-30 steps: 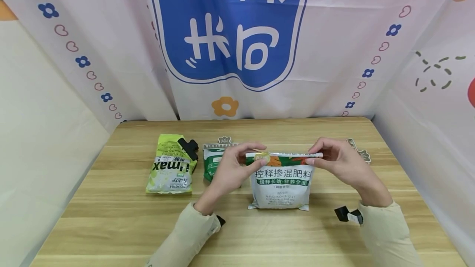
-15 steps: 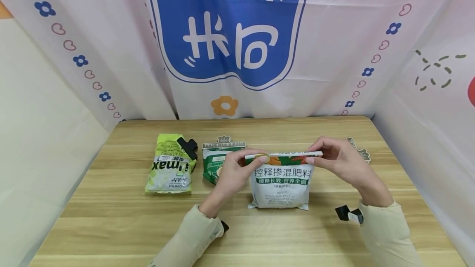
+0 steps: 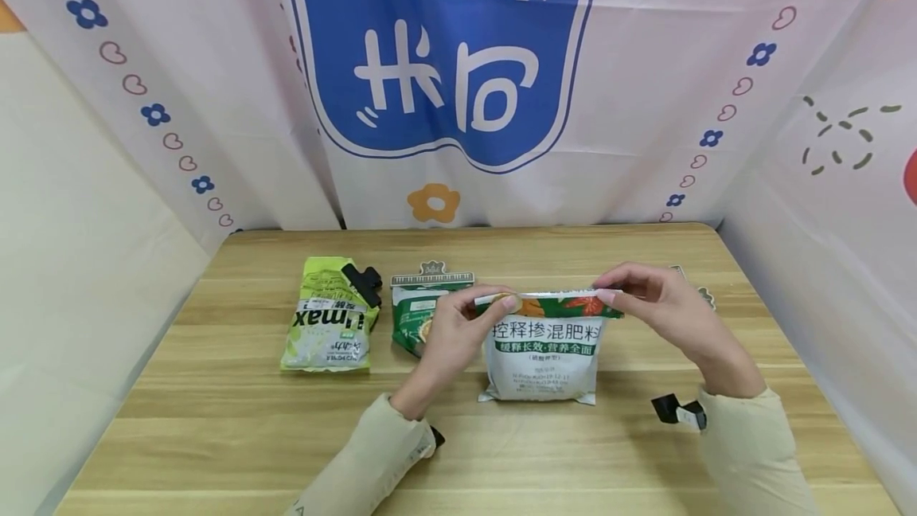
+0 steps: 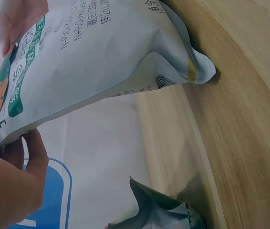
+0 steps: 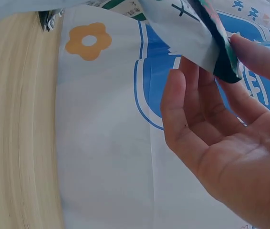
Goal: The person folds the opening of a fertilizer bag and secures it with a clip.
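Observation:
A white fertilizer bag [image 3: 543, 365] with a folded-over green and orange top band stands upright on the table in the head view. My left hand [image 3: 458, 325] pinches the left end of the fold, thumb in front and fingers behind. At the right end, my right hand [image 3: 659, 305] holds the fold between thumb and fingers. The left wrist view shows the bag's front [image 4: 92, 52] and the left hand [image 4: 18, 181] gripping its top corner. In the right wrist view, the right hand [image 5: 230, 119] has its thumb at the band's edge and its fingers curved behind.
Left of the bag lies a lime-green bag [image 3: 325, 333] with a black clip [image 3: 363, 285]. A green and white bag [image 3: 411, 321] with a piano-keyboard clip [image 3: 433, 275] stands partly behind the left hand. Another clip [image 3: 706, 297] lies behind the right hand. Printed cloth [image 3: 630, 102] rises behind the table.
My right thumb and fingers have shifted on the fold, and its green band now shows wider at the right end. My left hand moved slightly right, uncovering more of the keyboard clip.

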{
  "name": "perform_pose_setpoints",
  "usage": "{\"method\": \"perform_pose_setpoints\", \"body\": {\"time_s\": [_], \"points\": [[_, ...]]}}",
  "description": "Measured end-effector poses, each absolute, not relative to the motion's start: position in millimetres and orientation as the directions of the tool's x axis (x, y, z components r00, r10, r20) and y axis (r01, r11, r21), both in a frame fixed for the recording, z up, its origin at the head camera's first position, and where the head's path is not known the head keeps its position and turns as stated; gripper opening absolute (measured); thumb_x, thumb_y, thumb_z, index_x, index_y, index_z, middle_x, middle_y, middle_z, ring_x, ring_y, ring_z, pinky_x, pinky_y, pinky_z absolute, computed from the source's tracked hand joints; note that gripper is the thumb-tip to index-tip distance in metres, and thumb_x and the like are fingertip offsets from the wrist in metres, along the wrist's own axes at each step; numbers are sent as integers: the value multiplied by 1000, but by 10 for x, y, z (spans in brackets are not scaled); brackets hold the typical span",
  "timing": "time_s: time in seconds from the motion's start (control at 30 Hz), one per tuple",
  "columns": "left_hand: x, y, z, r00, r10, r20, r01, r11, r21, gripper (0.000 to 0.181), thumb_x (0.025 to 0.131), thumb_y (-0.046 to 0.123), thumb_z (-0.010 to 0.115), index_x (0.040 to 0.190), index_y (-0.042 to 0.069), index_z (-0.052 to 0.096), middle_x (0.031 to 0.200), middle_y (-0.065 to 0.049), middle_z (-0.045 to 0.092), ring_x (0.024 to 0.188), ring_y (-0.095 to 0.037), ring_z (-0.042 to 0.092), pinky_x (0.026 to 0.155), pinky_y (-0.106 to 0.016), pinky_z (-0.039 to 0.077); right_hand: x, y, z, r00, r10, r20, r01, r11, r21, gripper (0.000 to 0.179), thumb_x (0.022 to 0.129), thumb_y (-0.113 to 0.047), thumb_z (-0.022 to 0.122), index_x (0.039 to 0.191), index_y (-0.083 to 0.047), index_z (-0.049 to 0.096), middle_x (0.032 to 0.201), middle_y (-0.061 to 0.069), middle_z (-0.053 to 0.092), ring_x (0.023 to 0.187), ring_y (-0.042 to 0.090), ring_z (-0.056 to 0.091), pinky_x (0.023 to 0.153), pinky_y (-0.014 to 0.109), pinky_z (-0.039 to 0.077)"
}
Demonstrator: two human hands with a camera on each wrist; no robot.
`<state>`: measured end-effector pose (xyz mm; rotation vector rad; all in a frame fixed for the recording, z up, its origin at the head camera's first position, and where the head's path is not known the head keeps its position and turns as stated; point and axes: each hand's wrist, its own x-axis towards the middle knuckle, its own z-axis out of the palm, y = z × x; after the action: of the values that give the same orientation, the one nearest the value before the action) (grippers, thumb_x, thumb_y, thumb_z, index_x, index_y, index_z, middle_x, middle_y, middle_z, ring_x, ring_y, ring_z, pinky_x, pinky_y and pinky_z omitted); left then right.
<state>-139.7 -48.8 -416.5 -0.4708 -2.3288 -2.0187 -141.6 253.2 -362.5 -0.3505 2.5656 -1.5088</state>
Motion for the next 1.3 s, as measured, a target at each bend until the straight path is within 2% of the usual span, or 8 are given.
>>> {"method": "perform_pose_setpoints", "body": {"time_s": [0.17, 0.3, 0.47, 0.6, 0.9, 1.13, 1.3], "points": [[-1403, -465, -4163, -963, 166, 214, 234, 108, 966, 17, 99, 31, 75, 112, 23, 82, 110, 1, 80, 58, -13, 30, 58, -23, 28, -1402, 2631, -3594, -975, -222, -15, -100, 494, -864, 35, 106, -40, 63, 126, -12, 71, 116, -4, 74, 101, 13, 73, 93, 22, 55], [-1415, -452, -4165, -963, 158, 220, 238, 103, 966, 17, 98, 31, 76, 112, 23, 83, 115, 3, 80, 59, -14, 31, 58, -23, 28, -1412, 2719, -3585, -968, -245, 55, -156, 418, -895, 32, 109, -31, 59, 123, -4, 69, 111, -1, 75, 100, 14, 74, 91, 23, 60], [-1422, -441, -4173, -964, 159, 213, 229, 96, 969, 18, 98, 31, 77, 112, 24, 83, 117, 4, 80, 60, -14, 31, 59, -23, 28, -1440, 2822, -3607, -968, -221, 117, -195, 372, -907, 25, 109, -21, 59, 118, -2, 70, 106, -6, 76, 98, 9, 73, 87, 21, 60], [-1420, -443, -4175, -965, 157, 210, 226, 95, 970, 18, 97, 32, 77, 112, 24, 83, 117, 5, 80, 59, -13, 31, 58, -22, 28, -1460, 2915, -3622, -981, -166, 105, -163, 393, -905, 23, 108, -22, 61, 118, -3, 70, 105, -12, 75, 96, 5, 72, 85, 19, 60], [-1432, -465, -4167, -969, 141, 201, 217, 110, 970, 16, 97, 30, 78, 110, 23, 83, 114, 3, 81, 58, -12, 30, 57, -22, 27, -1544, 3165, -3663, -996, -57, 68, -87, 493, -866, 34, 108, -32, 60, 121, -2, 67, 101, -19, 73, 93, 0, 72, 81, 16, 59], [-1444, -467, -4177, -973, 127, 193, 209, 121, 970, 16, 97, 29, 78, 110, 22, 84, 110, 0, 81, 58, -11, 31, 57, -21, 27, -1597, 3305, -3757, -997, -18, 74, -73, 517, -853, 39, 108, -29, 61, 125, 6, 63, 97, -23, 72, 89, -4, 69, 78, 14, 58], [-1445, -464, -4176, -976, 123, 181, 197, 131, 972, 16, 96, 28, 79, 110, 21, 83, 110, 0, 81, 58, -10, 32, 57, -21, 27, -1617, 3362, -3806, -998, 7, 68, -52, 564, -824, 41, 108, -29, 60, 128, 6, 63, 95, -28, 71, 88, -7, 67, 76, 13, 57]]}}
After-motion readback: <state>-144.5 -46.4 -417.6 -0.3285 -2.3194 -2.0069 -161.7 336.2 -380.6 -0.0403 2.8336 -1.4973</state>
